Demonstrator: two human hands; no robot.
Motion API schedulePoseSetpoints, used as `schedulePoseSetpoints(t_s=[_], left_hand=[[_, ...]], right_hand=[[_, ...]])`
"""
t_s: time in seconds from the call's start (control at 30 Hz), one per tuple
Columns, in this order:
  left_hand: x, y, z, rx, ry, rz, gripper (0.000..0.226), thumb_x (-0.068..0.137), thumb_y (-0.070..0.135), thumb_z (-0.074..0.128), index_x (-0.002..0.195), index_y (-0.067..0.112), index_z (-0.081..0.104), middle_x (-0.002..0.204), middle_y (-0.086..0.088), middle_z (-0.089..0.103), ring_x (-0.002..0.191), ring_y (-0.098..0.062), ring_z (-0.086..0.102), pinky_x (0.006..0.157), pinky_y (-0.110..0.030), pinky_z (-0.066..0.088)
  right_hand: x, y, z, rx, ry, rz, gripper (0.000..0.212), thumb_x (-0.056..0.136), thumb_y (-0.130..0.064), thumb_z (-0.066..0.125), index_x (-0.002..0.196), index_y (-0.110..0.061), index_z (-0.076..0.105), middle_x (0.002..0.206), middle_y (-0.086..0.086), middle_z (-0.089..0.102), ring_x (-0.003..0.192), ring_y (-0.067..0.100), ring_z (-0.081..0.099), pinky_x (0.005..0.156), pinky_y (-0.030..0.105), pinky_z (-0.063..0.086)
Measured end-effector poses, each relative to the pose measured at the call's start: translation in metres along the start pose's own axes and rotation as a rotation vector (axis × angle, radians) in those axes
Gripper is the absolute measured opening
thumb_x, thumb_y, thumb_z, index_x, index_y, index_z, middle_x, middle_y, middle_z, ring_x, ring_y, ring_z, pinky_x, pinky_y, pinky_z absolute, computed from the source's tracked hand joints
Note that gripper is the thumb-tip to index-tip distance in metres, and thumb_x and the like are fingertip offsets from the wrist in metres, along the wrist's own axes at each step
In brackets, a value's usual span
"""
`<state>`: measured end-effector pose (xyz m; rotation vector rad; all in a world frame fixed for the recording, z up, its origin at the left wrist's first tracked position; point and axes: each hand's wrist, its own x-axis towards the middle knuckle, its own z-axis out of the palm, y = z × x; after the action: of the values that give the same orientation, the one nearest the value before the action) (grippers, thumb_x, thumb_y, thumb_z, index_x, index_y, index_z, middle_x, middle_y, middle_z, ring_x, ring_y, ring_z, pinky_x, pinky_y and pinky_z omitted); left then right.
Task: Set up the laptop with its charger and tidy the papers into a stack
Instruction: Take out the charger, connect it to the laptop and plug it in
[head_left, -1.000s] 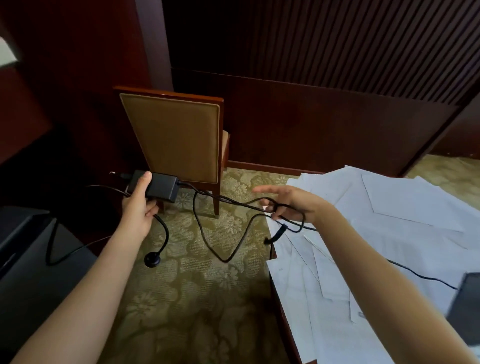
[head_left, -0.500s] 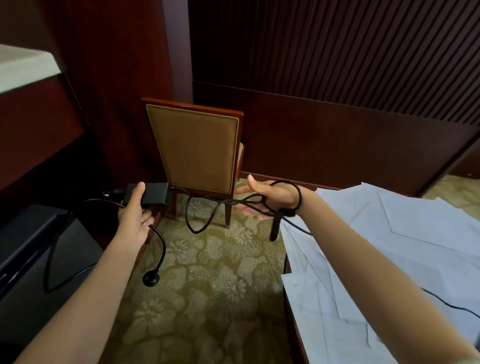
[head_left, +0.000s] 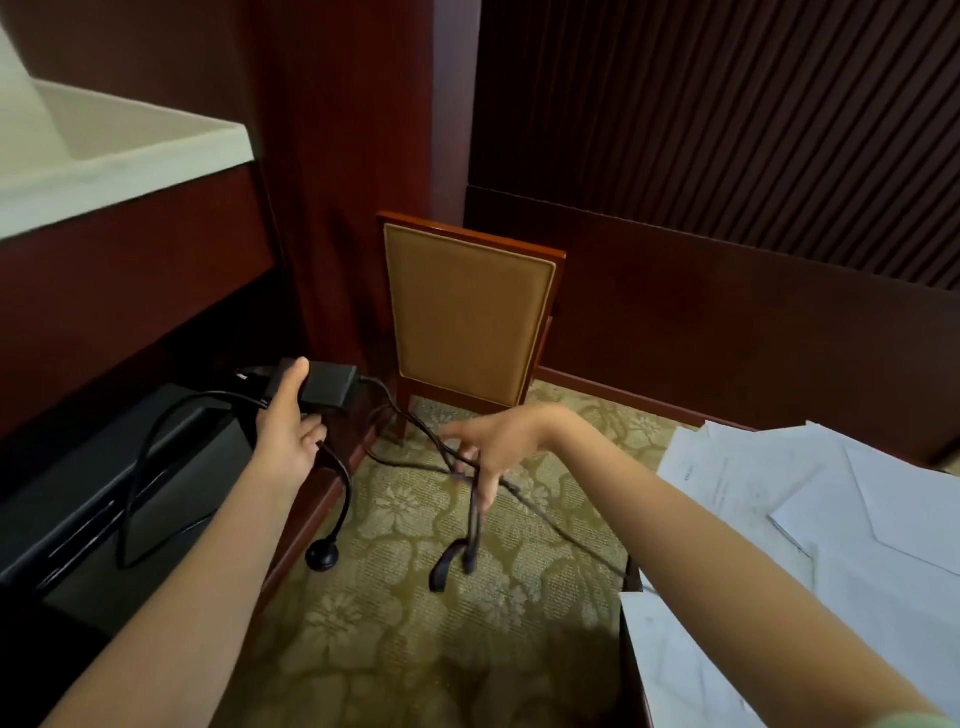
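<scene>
Blur is smearing the right hand (head_left: 493, 447) and the cable (head_left: 545, 512) at its fingers, so it is not showing whether those down-pointing fingers are pinching the black loop or only letting it drape over them. The loop is hanging from them toward the carpet (head_left: 395, 597). Scattered papers (head_left: 831, 499) are running off the right edge and covering the worktop (head_left: 631, 577), leaving only its dark near corner showing, and the cable is slipping out of sight at that corner.

The left hand (head_left: 288, 434) is gripping the charger brick (head_left: 330, 384), its thumb lying along the top and its fingers curling underneath, hiding the brick's near end. The brick is sticking out just beyond the palm, well to the left of the right hand and beside the chair (head_left: 467, 322). A thinner lead (head_left: 343, 488) is dropping from under the left hand to a round plug (head_left: 322, 555) low by the carpet's edge. Another loop of it is lying over a dark cabinet (head_left: 104, 509), too dim to read.
</scene>
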<state>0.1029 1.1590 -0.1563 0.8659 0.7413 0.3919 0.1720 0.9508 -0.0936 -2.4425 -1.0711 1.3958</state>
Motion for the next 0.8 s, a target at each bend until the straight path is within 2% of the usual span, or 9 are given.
schedulePoseSetpoints(t_s=[0.07, 0.13, 0.2, 0.27, 0.37, 0.43, 0.57, 0.7, 0.8], left_hand=[[0.002, 0.014, -0.005, -0.017, 0.007, 0.001, 0.021, 0.088, 0.037, 0.061, 0.103, 0.025, 0.053, 0.095, 0.003, 0.06, 0.047, -0.002, 0.045, 0.029, -0.016, 0.021], [0.003, 0.025, -0.01, -0.01, 0.011, 0.027, 0.03, 0.087, 0.038, 0.063, 0.112, 0.024, 0.053, 0.098, 0.002, 0.061, 0.047, -0.003, 0.044, 0.03, -0.016, 0.022], [0.005, 0.036, -0.014, -0.012, 0.019, 0.06, 0.03, 0.087, 0.037, 0.063, 0.112, 0.024, 0.054, 0.099, 0.001, 0.06, 0.051, -0.004, 0.043, 0.032, -0.017, 0.023], [0.007, 0.046, -0.019, -0.008, 0.031, 0.081, 0.02, 0.086, 0.037, 0.064, 0.101, 0.026, 0.056, 0.098, 0.003, 0.06, 0.06, -0.007, 0.044, 0.034, -0.018, 0.024], [0.012, 0.06, -0.023, -0.015, 0.046, 0.116, 0.016, 0.086, 0.034, 0.065, 0.091, 0.024, 0.054, 0.093, 0.003, 0.062, 0.054, -0.006, 0.044, 0.032, -0.017, 0.024], [0.013, 0.065, -0.025, 0.0, 0.043, 0.156, 0.019, 0.087, 0.031, 0.064, 0.095, 0.017, 0.053, 0.089, 0.002, 0.061, 0.04, -0.003, 0.039, 0.03, -0.017, 0.021], [0.015, 0.067, -0.023, 0.021, 0.014, 0.192, 0.031, 0.088, 0.028, 0.064, 0.107, 0.012, 0.045, 0.087, -0.001, 0.058, 0.026, -0.001, 0.027, 0.028, -0.015, 0.02], [0.014, 0.062, -0.018, -0.002, -0.039, 0.174, 0.025, 0.088, 0.026, 0.062, 0.102, 0.013, 0.046, 0.084, 0.0, 0.057, 0.026, -0.001, 0.024, 0.028, -0.014, 0.018], [0.011, 0.057, -0.014, -0.023, -0.127, 0.211, 0.011, 0.091, 0.023, 0.059, 0.088, 0.02, 0.049, 0.085, -0.001, 0.058, 0.025, -0.002, 0.023, 0.028, -0.013, 0.017]], right_hand=[[0.0, -0.003, -0.003, 0.19, -0.103, -0.104, 0.086, 0.085, 0.008, 0.058, 0.15, -0.021, 0.01, 0.146, 0.013, 0.038, 0.121, 0.025, 0.049, 0.094, 0.036, 0.043], [-0.001, -0.006, -0.007, 0.401, -0.085, -0.185, 0.064, 0.087, 0.007, 0.053, 0.141, -0.019, 0.03, 0.11, 0.001, 0.064, 0.091, 0.014, 0.056, 0.078, 0.032, 0.04], [0.004, -0.014, -0.007, 0.382, 0.089, -0.2, 0.019, 0.094, -0.012, 0.054, 0.112, -0.015, 0.054, 0.076, -0.011, 0.062, 0.071, 0.007, 0.054, 0.064, 0.024, 0.034], [0.013, -0.023, -0.004, 0.286, 0.272, -0.2, 0.015, 0.094, -0.02, 0.055, 0.081, -0.015, 0.06, 0.062, -0.011, 0.057, 0.062, 0.006, 0.055, 0.056, 0.02, 0.033], [0.028, -0.027, -0.004, 0.261, 0.443, -0.192, 0.032, 0.091, -0.016, 0.06, 0.061, -0.012, 0.048, 0.059, 0.003, 0.047, 0.057, 0.007, 0.06, 0.052, 0.019, 0.034], [0.03, -0.024, -0.007, 0.375, 0.454, -0.204, 0.024, 0.09, -0.013, 0.062, 0.068, -0.007, 0.053, 0.063, 0.012, 0.047, 0.052, 0.004, 0.062, 0.048, 0.018, 0.035], [0.024, -0.015, -0.015, 0.693, 0.53, -0.187, 0.015, 0.091, -0.008, 0.059, 0.077, -0.007, 0.066, 0.051, -0.003, 0.058, 0.042, 0.003, 0.059, 0.044, 0.017, 0.044], [0.023, -0.013, -0.018, 0.978, 0.647, -0.095, 0.017, 0.091, -0.004, 0.059, 0.074, -0.004, 0.061, 0.064, 0.006, 0.056, 0.039, 0.007, 0.056, 0.045, 0.022, 0.048], [0.027, -0.01, -0.018, 0.584, 0.838, 0.051, 0.016, 0.091, -0.014, 0.059, 0.076, -0.012, 0.063, 0.071, 0.0, 0.061, 0.059, 0.012, 0.061, 0.06, 0.027, 0.051]])
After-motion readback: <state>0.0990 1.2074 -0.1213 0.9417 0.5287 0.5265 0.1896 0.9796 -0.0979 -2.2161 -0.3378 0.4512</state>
